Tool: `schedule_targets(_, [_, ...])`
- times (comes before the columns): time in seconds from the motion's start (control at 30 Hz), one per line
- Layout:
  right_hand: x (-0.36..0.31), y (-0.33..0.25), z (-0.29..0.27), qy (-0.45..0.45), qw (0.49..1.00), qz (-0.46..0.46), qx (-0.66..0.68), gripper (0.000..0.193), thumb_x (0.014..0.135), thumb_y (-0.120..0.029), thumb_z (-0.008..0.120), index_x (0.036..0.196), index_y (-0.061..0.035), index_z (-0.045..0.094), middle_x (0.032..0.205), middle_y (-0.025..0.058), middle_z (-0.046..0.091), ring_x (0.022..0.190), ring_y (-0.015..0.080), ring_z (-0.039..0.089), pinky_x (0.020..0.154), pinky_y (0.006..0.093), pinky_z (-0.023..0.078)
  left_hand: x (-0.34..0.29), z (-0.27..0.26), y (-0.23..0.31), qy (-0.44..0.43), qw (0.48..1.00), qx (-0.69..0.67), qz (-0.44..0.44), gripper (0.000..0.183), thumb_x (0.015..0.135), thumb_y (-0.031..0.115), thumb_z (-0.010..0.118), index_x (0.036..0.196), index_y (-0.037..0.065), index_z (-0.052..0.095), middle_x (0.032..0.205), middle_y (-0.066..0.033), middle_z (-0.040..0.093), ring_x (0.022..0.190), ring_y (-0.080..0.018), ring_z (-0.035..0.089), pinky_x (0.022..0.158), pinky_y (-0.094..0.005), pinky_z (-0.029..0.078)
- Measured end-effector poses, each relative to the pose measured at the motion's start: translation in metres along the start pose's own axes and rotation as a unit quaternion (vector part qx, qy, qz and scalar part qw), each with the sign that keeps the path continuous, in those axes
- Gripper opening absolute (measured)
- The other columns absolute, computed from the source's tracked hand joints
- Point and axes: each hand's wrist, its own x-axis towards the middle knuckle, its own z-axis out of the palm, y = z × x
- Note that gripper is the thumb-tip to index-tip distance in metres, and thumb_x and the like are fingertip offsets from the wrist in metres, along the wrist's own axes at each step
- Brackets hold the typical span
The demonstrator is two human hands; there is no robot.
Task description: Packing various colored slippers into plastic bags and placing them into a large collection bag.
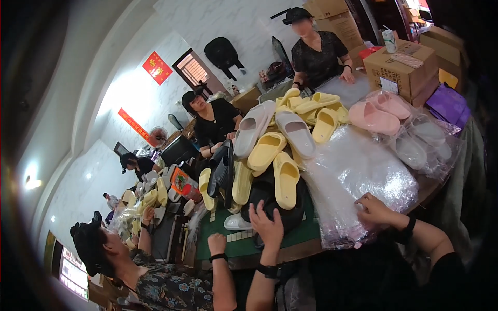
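Note:
My left hand [267, 226] is raised at the table's near edge, fingers apart and nothing in it. Just beyond it stands a yellow slide slipper [286, 181] leaning on the pile, with dark slippers [262, 193] behind. A pale slipper [237, 222] lies beside my left hand. My right hand [375, 211] is over the near right part of a stack of clear plastic bags [358, 173]. Its fingers are curled, and a small whitish spot shows at the fingertips; whether it grips a bag I cannot make out.
Yellow and grey slippers [250, 129] are heaped mid-table. Bagged pink slippers [374, 115] and grey ones [415, 147] lie right, before a cardboard box [402, 67]. A co-worker's fist [217, 243] is close to my left hand. Other people work along the far and left sides.

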Motion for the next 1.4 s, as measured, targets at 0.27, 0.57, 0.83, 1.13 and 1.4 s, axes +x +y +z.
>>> schedule_targets(0.27, [-0.002, 0.008, 0.01, 0.012, 1.0, 0.0, 0.003, 0.036, 0.079, -0.022, 0.063, 0.113, -0.0088, 0.057, 0.112, 0.0181, 0.05, 0.102, 0.0357, 0.052, 0.087, 0.0413, 0.045, 0.065, -0.017, -0.091, 0.041, 0.993, 0.089, -0.064, 0.068, 0.086, 0.024, 0.06, 0.138, -0.007, 0.028, 0.137, -0.029, 0.034, 0.129, -0.0427, 0.031, 0.108, -0.0482, 0.024])
schedule_targets(0.57, [-0.009, 0.016, 0.025, 0.065, 0.996, -0.048, -0.039, 0.038, 0.081, -0.024, 0.063, 0.115, -0.0079, 0.056, 0.116, 0.0205, 0.05, 0.105, 0.0382, 0.05, 0.092, 0.0436, 0.042, 0.137, 0.001, -0.137, 0.013, 0.976, -0.089, -0.198, 0.076, 0.095, 0.035, 0.049, 0.146, -0.004, 0.008, 0.148, -0.0264, 0.024, 0.137, -0.0345, 0.027, 0.11, -0.0364, 0.023])
schedule_targets(0.83, [-0.013, 0.006, 0.023, 0.065, 0.995, -0.048, -0.058, 0.037, 0.083, -0.023, 0.059, 0.116, -0.0057, 0.054, 0.115, 0.0209, 0.05, 0.104, 0.0376, 0.05, 0.091, 0.0439, 0.042, 0.143, -0.005, -0.102, -0.027, 0.861, -0.427, -0.273, 0.021, 0.088, 0.015, 0.064, 0.098, -0.003, 0.059, 0.089, -0.0076, 0.064, 0.08, -0.0162, 0.06, 0.073, -0.0302, 0.047])
schedule_targets(1.13, [-0.013, 0.004, 0.023, 0.089, 0.987, -0.086, -0.1, 0.035, 0.083, -0.02, 0.057, 0.114, -0.0041, 0.052, 0.112, 0.0229, 0.05, 0.101, 0.0381, 0.049, 0.088, 0.0451, 0.042, 0.106, -0.036, 0.04, 0.131, 0.949, -0.285, -0.029, 0.023, 0.092, 0.016, 0.06, 0.099, -0.005, 0.053, 0.088, -0.0088, 0.062, 0.079, -0.0151, 0.056, 0.073, -0.0285, 0.045])
schedule_targets(1.4, [-0.009, 0.008, 0.029, 0.096, 0.985, -0.099, -0.106, 0.037, 0.083, -0.019, 0.056, 0.116, -0.0043, 0.052, 0.113, 0.0224, 0.05, 0.101, 0.0385, 0.05, 0.088, 0.0455, 0.042, 0.018, 0.004, 0.196, 0.022, 0.819, -0.573, -0.021, 0.018, 0.093, 0.004, 0.053, 0.11, -0.003, 0.05, 0.106, -0.0092, 0.058, 0.097, -0.0153, 0.053, 0.09, -0.0282, 0.04])
